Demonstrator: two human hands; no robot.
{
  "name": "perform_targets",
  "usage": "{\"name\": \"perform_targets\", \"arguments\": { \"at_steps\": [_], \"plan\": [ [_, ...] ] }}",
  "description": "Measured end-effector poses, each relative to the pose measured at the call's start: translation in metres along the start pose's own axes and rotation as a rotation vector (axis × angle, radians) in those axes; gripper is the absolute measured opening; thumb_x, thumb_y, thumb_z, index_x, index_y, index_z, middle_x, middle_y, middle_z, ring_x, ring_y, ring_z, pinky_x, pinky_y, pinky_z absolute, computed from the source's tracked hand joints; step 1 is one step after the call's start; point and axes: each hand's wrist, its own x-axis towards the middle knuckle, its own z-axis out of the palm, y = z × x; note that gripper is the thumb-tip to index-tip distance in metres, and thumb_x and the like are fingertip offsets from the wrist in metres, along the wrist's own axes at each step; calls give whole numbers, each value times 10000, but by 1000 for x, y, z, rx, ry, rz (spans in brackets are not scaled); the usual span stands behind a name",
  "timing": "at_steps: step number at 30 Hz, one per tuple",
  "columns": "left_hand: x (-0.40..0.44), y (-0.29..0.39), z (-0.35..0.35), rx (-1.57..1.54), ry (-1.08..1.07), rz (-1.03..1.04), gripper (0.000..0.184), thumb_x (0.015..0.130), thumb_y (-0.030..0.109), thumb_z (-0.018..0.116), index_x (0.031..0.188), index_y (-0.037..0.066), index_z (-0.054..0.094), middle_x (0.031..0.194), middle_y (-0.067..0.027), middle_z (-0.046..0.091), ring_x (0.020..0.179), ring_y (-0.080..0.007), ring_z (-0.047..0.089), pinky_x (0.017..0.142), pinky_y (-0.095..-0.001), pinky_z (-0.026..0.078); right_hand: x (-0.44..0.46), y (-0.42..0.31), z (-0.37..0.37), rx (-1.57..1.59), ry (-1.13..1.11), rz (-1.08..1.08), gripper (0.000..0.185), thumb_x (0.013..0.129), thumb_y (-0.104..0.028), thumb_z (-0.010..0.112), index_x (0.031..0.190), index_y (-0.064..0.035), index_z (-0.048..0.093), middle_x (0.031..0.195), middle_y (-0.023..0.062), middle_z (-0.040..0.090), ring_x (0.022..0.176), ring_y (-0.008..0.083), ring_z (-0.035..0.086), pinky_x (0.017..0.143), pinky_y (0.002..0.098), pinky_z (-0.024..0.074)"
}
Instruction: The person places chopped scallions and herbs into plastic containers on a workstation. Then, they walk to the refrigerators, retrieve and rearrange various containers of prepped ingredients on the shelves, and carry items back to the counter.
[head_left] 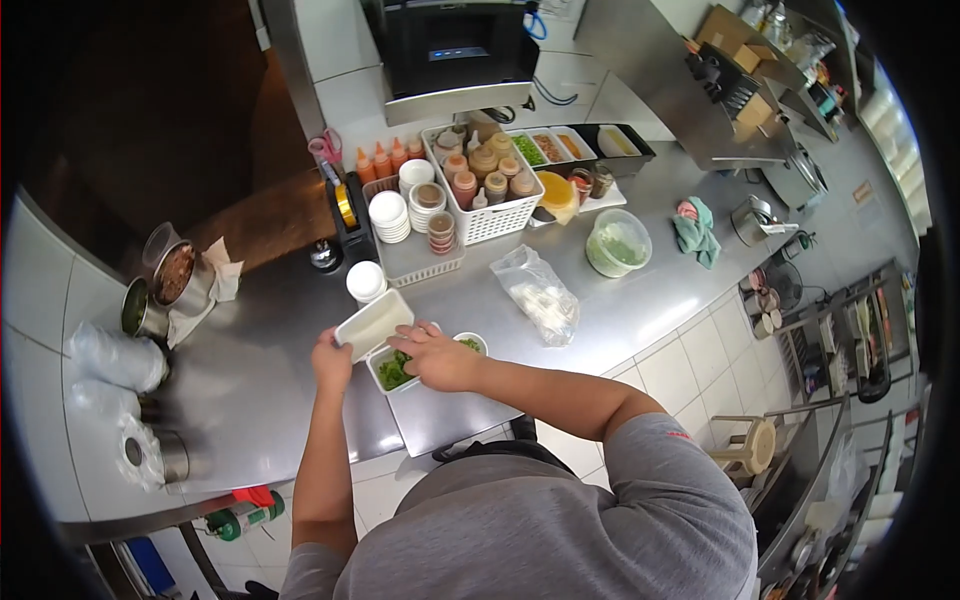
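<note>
A white hinged takeaway container stands at the counter's front edge, its lid (374, 325) tilted up and its base holding green leaves (394, 372). My left hand (331, 361) grips the left edge of that lid. Over the filled base is my right hand (440, 358), its fingers stretched out and apart at the leaves and the hinge side. Its fingertips partly cover the greens, so I cannot make out whether any leaf is between them. Just right of this hand a round white bowl (484, 346) with more greens shows partly.
A plastic bag (540, 297) and a tub of pale green contents (618, 244) lie to the right. Behind are a white basket (500, 221) of sauce bottles, stacked white cups (388, 217) and a small white stack (366, 281). Metal pots (184, 280) stand left.
</note>
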Motion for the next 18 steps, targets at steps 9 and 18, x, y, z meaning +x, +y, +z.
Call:
{"name": "perform_targets", "arguments": {
  "at_steps": [9, 18],
  "plan": [
    [-31, -10, -99, -387, 207, -298, 327, 780, 17, 592, 1105, -15, 611, 799, -66, 619, 537, -121, 556, 416, -249, 421, 12, 0, 16, 9, -56, 106, 235, 728, -102, 673, 949, -58, 739, 1304, 204, 517, 1253, 369, 459, 1111, 537, 307],
    [-93, 3, -153, -430, 244, -354, 337, 767, -13, 557, 1102, -23, 600, 859, -93, 635, 489, -124, 552, 379, -242, 381, -9, 3, -51, 228, 193, 243, 185, 642, -155, 748, 705, -70, 597, 1234, 193, 545, 1154, 384, 500, 965, 471, 401]
  ]
}}
